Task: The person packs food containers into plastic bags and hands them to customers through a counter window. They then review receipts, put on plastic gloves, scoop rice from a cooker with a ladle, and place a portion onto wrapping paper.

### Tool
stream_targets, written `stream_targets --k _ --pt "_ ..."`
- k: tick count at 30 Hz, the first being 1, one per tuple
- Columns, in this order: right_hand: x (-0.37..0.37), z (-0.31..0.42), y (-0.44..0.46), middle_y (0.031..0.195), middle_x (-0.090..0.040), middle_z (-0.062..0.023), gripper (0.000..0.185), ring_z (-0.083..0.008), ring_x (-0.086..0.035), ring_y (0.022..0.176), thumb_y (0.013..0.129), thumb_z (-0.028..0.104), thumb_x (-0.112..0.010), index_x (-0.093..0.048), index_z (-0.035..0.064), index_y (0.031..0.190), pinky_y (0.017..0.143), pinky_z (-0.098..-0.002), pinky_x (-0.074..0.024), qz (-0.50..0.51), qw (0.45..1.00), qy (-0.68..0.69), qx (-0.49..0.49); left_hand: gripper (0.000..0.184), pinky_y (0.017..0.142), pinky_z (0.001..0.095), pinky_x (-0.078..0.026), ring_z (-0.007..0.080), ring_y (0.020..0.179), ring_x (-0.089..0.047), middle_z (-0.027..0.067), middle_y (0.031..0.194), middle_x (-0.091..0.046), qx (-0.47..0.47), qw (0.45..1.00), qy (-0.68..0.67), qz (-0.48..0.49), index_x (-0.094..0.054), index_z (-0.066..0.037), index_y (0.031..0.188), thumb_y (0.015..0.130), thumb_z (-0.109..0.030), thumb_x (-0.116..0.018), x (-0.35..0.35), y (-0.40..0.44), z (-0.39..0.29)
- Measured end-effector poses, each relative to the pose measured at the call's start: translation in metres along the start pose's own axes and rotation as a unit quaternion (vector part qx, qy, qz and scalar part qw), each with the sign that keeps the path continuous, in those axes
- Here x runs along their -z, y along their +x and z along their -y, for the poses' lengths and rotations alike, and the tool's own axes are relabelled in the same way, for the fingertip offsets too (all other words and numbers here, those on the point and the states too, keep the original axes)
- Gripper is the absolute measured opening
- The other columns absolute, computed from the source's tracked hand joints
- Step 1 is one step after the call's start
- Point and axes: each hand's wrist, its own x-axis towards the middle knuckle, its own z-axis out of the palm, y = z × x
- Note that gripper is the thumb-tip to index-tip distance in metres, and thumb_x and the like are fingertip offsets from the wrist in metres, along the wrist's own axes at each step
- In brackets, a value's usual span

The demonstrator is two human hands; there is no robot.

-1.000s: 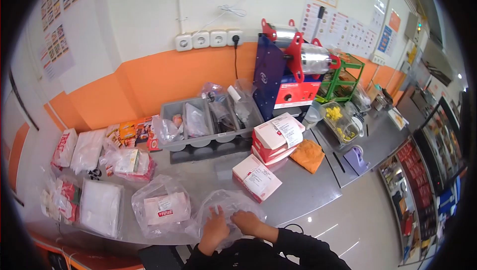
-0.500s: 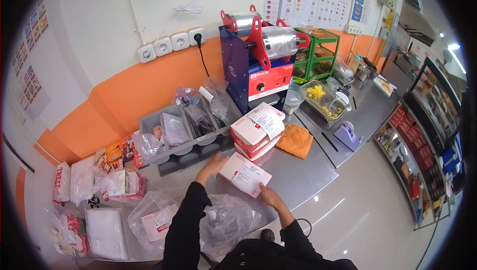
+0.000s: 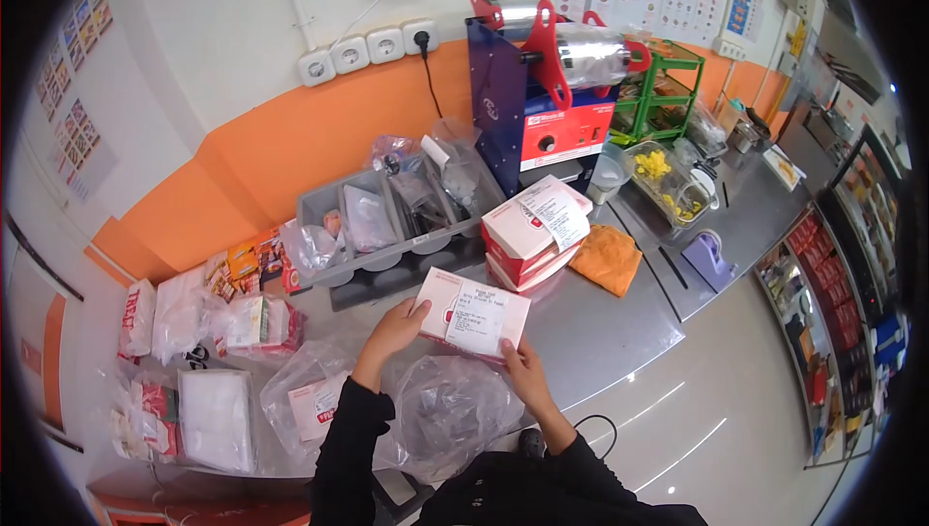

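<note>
A white and red food box (image 3: pixel 472 317) with a printed receipt on its lid is held between my two hands. My left hand (image 3: pixel 393 334) grips its left end, thumb on top. At the lower right corner, my right hand (image 3: pixel 525 377) holds the box with the thumb on the lid. Just below the box lies a crumpled clear plastic bag (image 3: pixel 450 415), spread on the counter's front edge. Left of it, another clear bag contains a box (image 3: pixel 314 408), partly hidden by my left sleeve. Stacked boxes (image 3: pixel 535 232) with receipts stand behind the held box.
A grey divided bin (image 3: pixel 387 226) holds bagged items by the wall. Right of it stands a sealing machine (image 3: pixel 556 90). An orange cloth (image 3: pixel 607 259) and a purple tape dispenser (image 3: pixel 709 260) lie to the right. Packs of white bags (image 3: pixel 217 420) are at the left.
Both hands have left the empty plastic bag and taken hold of the single box beside the stack. The box is now lifted and moved left, above the bag. The camera view has shifted.
</note>
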Motion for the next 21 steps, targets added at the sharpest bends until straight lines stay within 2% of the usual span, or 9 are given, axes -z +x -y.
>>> stream_targets --k 3,5,7,9,11,14,17,18,21 --pt "0.002 0.046 -0.020 0.120 -0.051 -0.0093 0.055 -0.0140 -0.052 0.098 0.093 0.024 -0.050 -0.028 0.0058 0.139 0.081 -0.0274 -0.0454 0.058 0.998 0.030 0.003 0.049 0.080 0.0340 -0.044 0.0290 0.093 -0.060 0.0217 0.106 -0.060 -0.018 0.993 0.068 -0.099 -0.051 0.004 0.113 0.091 -0.039 -0.045 0.016 -0.079 -0.074" --pt "0.005 0.068 -0.035 0.118 -0.052 -0.0098 0.056 -0.0132 -0.053 0.095 0.092 0.024 -0.052 -0.029 0.0072 0.139 0.079 -0.0266 -0.0462 0.083 0.996 0.011 0.022 0.046 0.078 0.0323 -0.045 0.0248 0.093 -0.059 0.0189 0.106 -0.060 0.012 0.991 -0.021 -0.134 -0.048 0.004 0.115 0.090 -0.035 -0.050 0.012 -0.131 -0.091" --pt "0.016 0.075 -0.050 0.113 -0.053 -0.0111 0.055 -0.0140 -0.054 0.091 0.091 0.025 -0.053 -0.031 0.0072 0.139 0.078 -0.0265 -0.0464 0.138 0.987 -0.076 0.003 0.041 0.077 0.0300 -0.045 0.0197 0.088 -0.058 0.0142 0.098 -0.060 0.030 0.986 -0.093 -0.137 -0.046 0.002 0.112 0.090 -0.032 -0.054 0.003 -0.171 -0.062" --pt "0.022 0.069 -0.059 0.108 -0.053 -0.0125 0.055 -0.0156 -0.054 0.088 0.091 0.027 -0.053 -0.032 0.0072 0.138 0.077 -0.0268 -0.0465 0.194 0.972 -0.132 -0.019 0.040 0.077 0.0281 -0.045 0.0168 0.087 -0.054 0.0113 0.096 -0.055 0.106 0.983 -0.102 -0.108 -0.042 0.002 0.107 0.090 -0.032 -0.054 -0.010 -0.211 -0.041" --pt "0.027 0.053 -0.069 0.104 -0.052 -0.0138 0.055 -0.0180 -0.054 0.086 0.091 0.030 -0.052 -0.034 0.0070 0.137 0.077 -0.0276 -0.0465 0.252 0.953 -0.158 -0.054 0.041 0.079 0.0270 -0.044 0.0158 0.089 -0.051 0.0130 0.100 -0.051 0.149 0.960 -0.197 -0.134 -0.035 0.003 0.106 0.090 -0.029 -0.056 -0.041 -0.233 0.004" --pt "0.038 0.006 -0.060 0.119 -0.048 -0.0182 0.062 -0.0236 -0.052 0.100 0.091 0.037 -0.050 -0.028 0.0068 0.139 0.085 -0.0311 -0.0423 0.311 0.931 -0.180 -0.067 0.046 0.080 0.0282 -0.044 0.0165 0.093 -0.050 0.0154 0.106 -0.049 0.186 0.948 -0.230 -0.120 -0.030 0.005 0.109 0.088 -0.025 -0.059 -0.077 -0.244 0.034" --pt "0.041 -0.006 -0.046 0.130 -0.041 -0.0213 0.068 -0.0276 -0.050 0.107 0.089 0.038 -0.051 -0.022 0.0052 0.141 0.092 -0.0330 -0.0389 0.356 0.908 -0.179 -0.127 0.046 0.081 0.0297 -0.044 0.0161 0.096 -0.050 0.0151 0.106 -0.049 0.138 0.951 -0.245 -0.129 -0.027 0.003 0.108 0.087 -0.022 -0.060 -0.107 -0.229 0.076" --pt "0.042 -0.010 -0.041 0.133 -0.038 -0.0224 0.070 -0.0290 -0.050 0.110 0.089 0.038 -0.051 -0.019 0.0046 0.141 0.094 -0.0337 -0.0378 0.370 0.899 -0.179 -0.153 0.056 0.084 0.0304 -0.044 0.0213 0.101 -0.052 0.0206 0.114 -0.046 0.140 0.951 -0.246 -0.122 -0.028 0.007 0.114 0.084 -0.024 -0.064 -0.109 -0.225 0.079" --pt "0.052 -0.047 -0.020 0.137 -0.034 -0.0187 0.071 -0.0296 -0.045 0.116 0.086 0.033 -0.054 -0.018 0.0054 0.141 0.092 -0.0378 -0.0418 0.371 0.816 -0.416 0.151 0.071 0.091 0.0344 -0.042 0.0301 0.109 -0.050 0.0279 0.124 -0.038 0.052 0.981 -0.058 -0.177 -0.027 0.011 0.124 0.078 -0.026 -0.068 -0.103 -0.213 0.068"
